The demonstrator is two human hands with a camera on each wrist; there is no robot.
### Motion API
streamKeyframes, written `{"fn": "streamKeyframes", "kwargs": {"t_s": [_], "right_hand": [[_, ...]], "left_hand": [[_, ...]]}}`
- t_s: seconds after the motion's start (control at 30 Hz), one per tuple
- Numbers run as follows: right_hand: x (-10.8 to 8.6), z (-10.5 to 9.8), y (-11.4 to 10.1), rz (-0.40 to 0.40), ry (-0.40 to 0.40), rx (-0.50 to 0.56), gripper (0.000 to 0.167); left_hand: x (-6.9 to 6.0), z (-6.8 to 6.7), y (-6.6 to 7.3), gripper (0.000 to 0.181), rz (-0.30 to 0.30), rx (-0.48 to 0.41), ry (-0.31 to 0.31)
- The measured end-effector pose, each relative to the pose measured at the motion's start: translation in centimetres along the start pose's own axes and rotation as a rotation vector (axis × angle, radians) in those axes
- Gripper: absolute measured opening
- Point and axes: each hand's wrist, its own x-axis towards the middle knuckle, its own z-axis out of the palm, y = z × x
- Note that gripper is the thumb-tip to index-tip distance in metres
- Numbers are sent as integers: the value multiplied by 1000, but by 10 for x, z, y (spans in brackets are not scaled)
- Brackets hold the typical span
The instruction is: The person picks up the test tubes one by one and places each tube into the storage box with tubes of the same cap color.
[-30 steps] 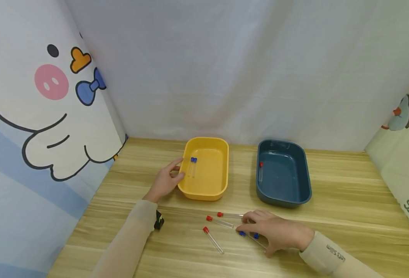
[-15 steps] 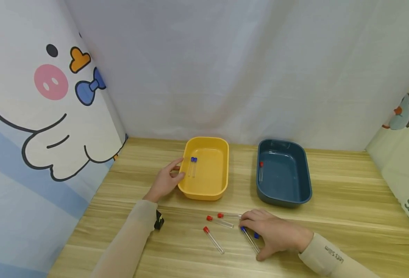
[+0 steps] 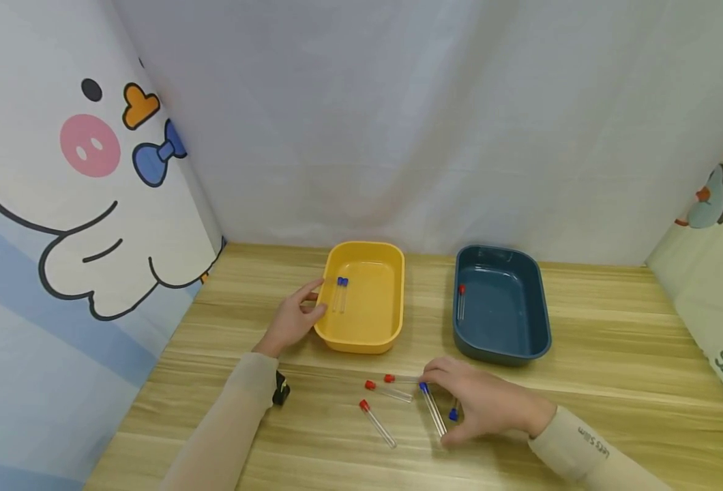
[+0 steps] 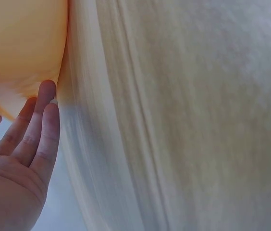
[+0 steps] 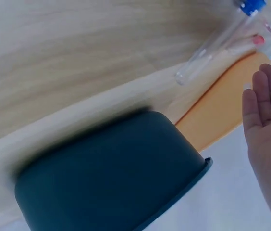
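Note:
My left hand touches the left side of the yellow tray; in the left wrist view its fingers lie nearly straight against the outer wall. Between its fingertips and thumb, my right hand pinches a blue-capped tube by its two ends. Another blue-capped tube is partly hidden under this hand. Left of it lie three red-capped tubes, one nearer me, one behind it and one farthest back. Two blue-capped tubes are in the yellow tray.
A dark blue tray stands to the right of the yellow one, with one red-capped tube along its left side. A pale curtain hangs behind the wooden table.
The pinched blue-capped tube has shifted left and away from me with my right hand, turning steeper, and more of the other blue-capped tube shows. My left hand stays in place.

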Motion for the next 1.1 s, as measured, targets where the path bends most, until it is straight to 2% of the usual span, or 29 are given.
{"fn": "streamKeyframes", "kwargs": {"t_s": [0.23, 0.5, 1.1], "right_hand": [[5, -12, -4, -56, 88, -36, 83], [9, -21, -9, -28, 95, -13, 81], [22, -41, -14, -101, 235, -59, 82]], "left_hand": [[0, -1, 1, 61, 12, 4, 8], [1, -1, 0, 61, 19, 31, 12], [-1, 0, 1, 60, 17, 3, 8]]}}
